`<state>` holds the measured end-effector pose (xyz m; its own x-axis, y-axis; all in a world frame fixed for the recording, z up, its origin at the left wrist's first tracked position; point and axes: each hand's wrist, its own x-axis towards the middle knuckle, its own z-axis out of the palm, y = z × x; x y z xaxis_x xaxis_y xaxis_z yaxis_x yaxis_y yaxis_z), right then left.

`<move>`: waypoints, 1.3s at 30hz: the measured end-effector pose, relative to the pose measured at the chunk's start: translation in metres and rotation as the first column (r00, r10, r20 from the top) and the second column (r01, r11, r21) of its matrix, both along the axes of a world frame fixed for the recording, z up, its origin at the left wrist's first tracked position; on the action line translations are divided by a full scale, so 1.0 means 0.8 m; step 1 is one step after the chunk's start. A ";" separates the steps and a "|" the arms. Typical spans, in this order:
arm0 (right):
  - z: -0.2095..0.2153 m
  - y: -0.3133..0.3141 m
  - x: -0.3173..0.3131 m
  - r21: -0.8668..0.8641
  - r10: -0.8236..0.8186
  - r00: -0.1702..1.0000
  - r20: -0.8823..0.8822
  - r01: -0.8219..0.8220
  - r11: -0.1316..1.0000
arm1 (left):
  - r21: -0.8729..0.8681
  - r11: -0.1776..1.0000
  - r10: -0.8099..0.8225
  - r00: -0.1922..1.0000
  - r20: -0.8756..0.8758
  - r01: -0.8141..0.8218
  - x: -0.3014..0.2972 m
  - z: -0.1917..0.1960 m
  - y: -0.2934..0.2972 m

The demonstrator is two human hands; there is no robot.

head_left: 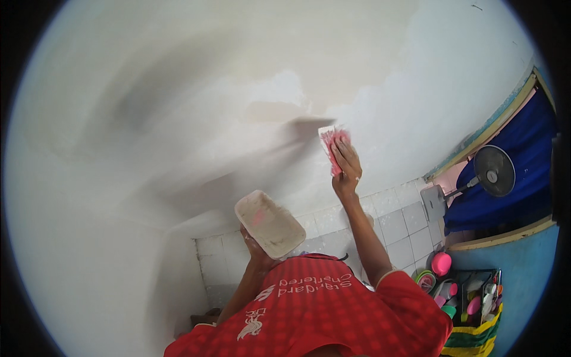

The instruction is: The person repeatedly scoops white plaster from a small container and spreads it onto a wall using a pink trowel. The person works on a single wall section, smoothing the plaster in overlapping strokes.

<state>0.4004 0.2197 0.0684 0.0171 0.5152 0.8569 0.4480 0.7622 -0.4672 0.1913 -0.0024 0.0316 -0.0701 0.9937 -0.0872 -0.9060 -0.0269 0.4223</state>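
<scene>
Patchy wall [178,119] fills the head view's top; fan [495,171] at three o'clock, tiles [410,217] toward four. At two, the right hand [348,159] grips, clamped, a pink block [327,141], pointing just short of twelve. Near six-thirty, the left hand [253,243] clamps a tub [275,229], long axis ten-thirty to four-thirty.

Right arm [369,238] stretched high, right grip [347,163] way up there, fingers together and angled upward, white flecks near the wrist! Left arm [241,291] lower, left grip [253,244] raised just ahead of the torso [333,324], fingers mostly hidden.
</scene>
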 end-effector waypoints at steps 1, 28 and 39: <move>-0.005 0.020 0.004 0.167 -0.068 0.989 0.129 0.046 0.985 | -0.003 1.000 -0.003 1.000 0.017 0.003 0.000 0.002 -0.003; 0.003 0.030 -0.002 -0.394 -0.306 0.893 -0.329 0.165 0.904 | -0.070 0.997 0.017 1.000 0.011 -0.016 -0.038 -0.032 -0.033; -0.060 -0.048 -0.162 -0.381 0.246 0.966 -0.075 -0.256 0.888 | -0.087 0.996 -0.006 0.998 0.056 0.011 -0.032 -0.029 -0.040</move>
